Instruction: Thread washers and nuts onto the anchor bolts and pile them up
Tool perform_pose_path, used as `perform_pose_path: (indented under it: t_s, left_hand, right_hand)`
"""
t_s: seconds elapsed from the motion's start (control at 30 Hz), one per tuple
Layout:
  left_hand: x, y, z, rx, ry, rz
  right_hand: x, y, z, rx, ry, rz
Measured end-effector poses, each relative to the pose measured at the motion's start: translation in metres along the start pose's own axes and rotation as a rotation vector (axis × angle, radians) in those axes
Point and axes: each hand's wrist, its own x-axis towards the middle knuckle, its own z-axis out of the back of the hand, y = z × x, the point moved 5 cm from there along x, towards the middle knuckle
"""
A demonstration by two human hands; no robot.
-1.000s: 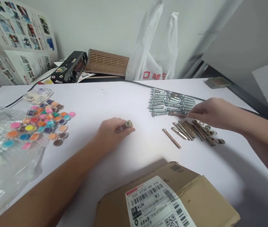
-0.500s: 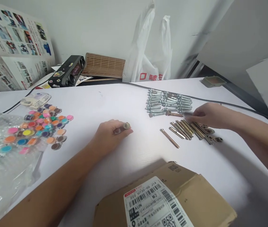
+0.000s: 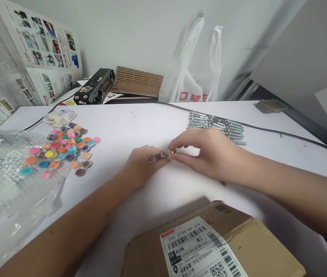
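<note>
My left hand (image 3: 142, 165) is closed around a metal bolt (image 3: 164, 154), whose round end with a nut faces me. My right hand (image 3: 212, 154) meets it from the right, thumb and fingers pinched on a small brass-coloured piece (image 3: 173, 152) at the bolt's end. Most of that piece is hidden by the fingers. Behind the right hand lie rows of silver expansion bolts (image 3: 196, 120), partly covered by it. The brass-coloured sleeves are hidden beneath my right hand and forearm, except one tip (image 3: 223, 183).
A cardboard box (image 3: 252, 238) with a label stands in front. Small colourful paint pots (image 3: 65, 148) and bubble wrap (image 3: 4, 184) lie left. A black cable (image 3: 267, 129) crosses the back, near a white plastic bag (image 3: 186, 77) and a small tray (image 3: 271, 105).
My right hand has left the brass-coloured pieces and come left to the bolt, carrying a small brass-coloured piece. My left hand keeps its hold. The view has shifted slightly.
</note>
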Motion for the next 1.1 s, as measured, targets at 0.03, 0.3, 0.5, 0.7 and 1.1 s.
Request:
perform_pose_path:
  t_s: [0.03,0.3,0.5,0.7,1.1]
  left_hand:
    - [0.0,0.0,0.0,-0.01,-0.007,0.012]
    - [-0.001,-0.004,0.001,-0.064,-0.019,-0.041]
    - [0.0,-0.007,0.002,-0.065,0.054,-0.085]
    - [-0.001,-0.007,0.001,-0.027,0.039,-0.146]
    - [0.001,-0.012,0.001,-0.006,0.071,-0.223]
  right_hand:
    - [0.006,0.004,-0.006,0.0,0.017,0.053]
    - [0.018,-0.006,-0.017,0.018,0.053,0.079]
    - [0.008,-0.012,-0.024,0.072,-0.06,0.101]
    - [0.001,-0.019,-0.033,0.204,-0.104,0.107]
    - [0.007,-0.025,-0.031,0.058,-0.18,0.063]
